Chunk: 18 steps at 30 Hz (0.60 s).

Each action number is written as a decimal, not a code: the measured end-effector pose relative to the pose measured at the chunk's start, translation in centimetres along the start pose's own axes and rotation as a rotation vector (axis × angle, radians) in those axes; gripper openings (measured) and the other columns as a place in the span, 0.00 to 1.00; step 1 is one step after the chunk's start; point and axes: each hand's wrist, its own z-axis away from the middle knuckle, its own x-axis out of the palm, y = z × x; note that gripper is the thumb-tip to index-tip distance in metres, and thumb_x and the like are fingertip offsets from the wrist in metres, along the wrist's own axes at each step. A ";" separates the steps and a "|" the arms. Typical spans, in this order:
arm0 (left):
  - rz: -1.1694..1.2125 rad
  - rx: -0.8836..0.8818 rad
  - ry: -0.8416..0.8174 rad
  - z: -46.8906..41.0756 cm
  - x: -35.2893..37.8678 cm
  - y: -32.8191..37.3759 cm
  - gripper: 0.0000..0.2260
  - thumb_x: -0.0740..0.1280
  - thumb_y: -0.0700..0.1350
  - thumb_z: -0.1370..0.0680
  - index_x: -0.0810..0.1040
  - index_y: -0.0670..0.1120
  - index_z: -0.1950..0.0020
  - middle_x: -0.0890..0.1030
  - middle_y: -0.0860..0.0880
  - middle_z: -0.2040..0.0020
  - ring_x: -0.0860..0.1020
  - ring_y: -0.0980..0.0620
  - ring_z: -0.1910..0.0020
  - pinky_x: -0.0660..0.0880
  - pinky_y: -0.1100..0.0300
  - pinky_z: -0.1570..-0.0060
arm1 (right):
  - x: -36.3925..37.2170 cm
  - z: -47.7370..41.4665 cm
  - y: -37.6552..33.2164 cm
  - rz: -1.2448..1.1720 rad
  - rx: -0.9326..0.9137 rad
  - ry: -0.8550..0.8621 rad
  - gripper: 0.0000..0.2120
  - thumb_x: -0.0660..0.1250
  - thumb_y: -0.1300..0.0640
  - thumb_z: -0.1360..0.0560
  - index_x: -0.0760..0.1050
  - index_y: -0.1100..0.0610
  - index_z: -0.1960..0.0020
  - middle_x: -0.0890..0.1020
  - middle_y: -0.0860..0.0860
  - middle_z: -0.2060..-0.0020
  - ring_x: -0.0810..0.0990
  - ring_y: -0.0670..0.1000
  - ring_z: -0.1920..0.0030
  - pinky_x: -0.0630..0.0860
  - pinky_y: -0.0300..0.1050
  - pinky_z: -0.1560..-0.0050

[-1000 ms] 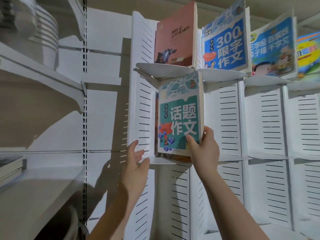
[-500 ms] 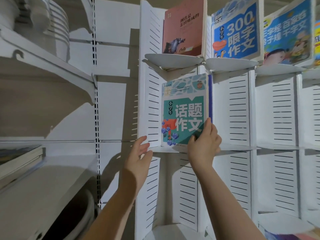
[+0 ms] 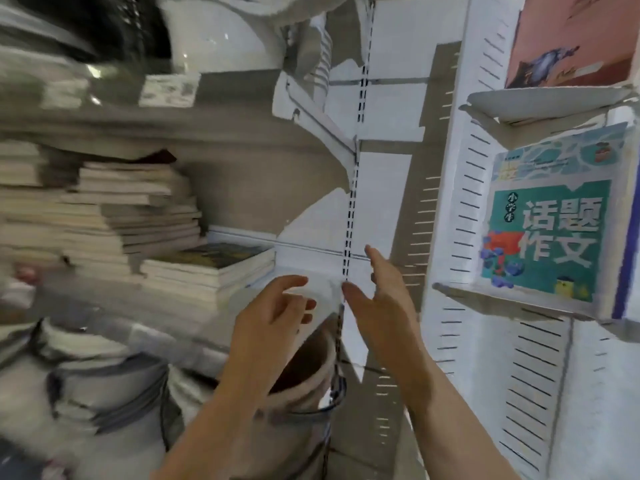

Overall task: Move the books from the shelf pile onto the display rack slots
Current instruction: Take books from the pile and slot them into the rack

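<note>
Book pile [image 3: 138, 216]: on the shelf [image 3: 114, 303], left of both hands, untouched.
Left hand [image 3: 273, 317], right hand [image 3: 381, 306]: fingers loosely spread, empty, between the pile and the display rack [image 3: 460, 202].
Teal book [image 3: 547, 230]: upright in a rack slot, right of the hands.
Red book [image 3: 571, 39]: slot above.

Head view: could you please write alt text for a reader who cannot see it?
Empty left hand and right hand reach toward the book pile on a shelf; at right, a teal book stands in the rack.
</note>
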 end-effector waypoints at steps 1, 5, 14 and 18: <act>-0.045 -0.025 0.044 -0.2 -1.5 -0.7 0.13 0.60 0.43 0.21 0.73 0.64 0.53 0.83 0.57 0.60 0.80 0.59 0.59 0.77 0.55 0.51 | 1.6 -0.1 -0.6 -0.047 -0.002 -0.078 0.29 0.63 0.52 0.22 0.54 0.45 0.24 0.60 0.45 0.26 0.62 0.48 0.28 0.62 0.48 0.29; -0.183 -0.089 0.165 -0.8 -7.2 -3.4 0.11 0.62 0.42 0.22 0.72 0.55 0.43 0.80 0.46 0.55 0.76 0.51 0.58 0.70 0.61 0.61 | 7.2 -1.2 -2.2 -0.100 0.045 -0.271 0.31 0.61 0.49 0.21 0.48 0.45 0.23 0.59 0.47 0.25 0.63 0.50 0.28 0.64 0.48 0.32; -0.472 -0.039 0.149 -6.9 -15.1 -7.4 0.28 0.70 0.49 0.27 0.63 0.52 0.30 0.74 0.48 0.37 0.72 0.51 0.39 0.69 0.57 0.41 | 15.1 -7.0 -2.7 -0.110 0.287 -0.431 0.32 0.59 0.47 0.21 0.47 0.50 0.23 0.56 0.54 0.24 0.60 0.58 0.27 0.62 0.50 0.33; -0.652 -0.027 -0.038 -12.5 -18.3 -10.3 0.37 0.71 0.55 0.30 0.56 0.52 0.26 0.67 0.47 0.29 0.67 0.49 0.32 0.67 0.52 0.35 | 17.1 -9.7 -1.3 -0.023 0.367 -0.374 0.32 0.58 0.45 0.21 0.47 0.50 0.23 0.57 0.54 0.24 0.61 0.58 0.27 0.61 0.50 0.32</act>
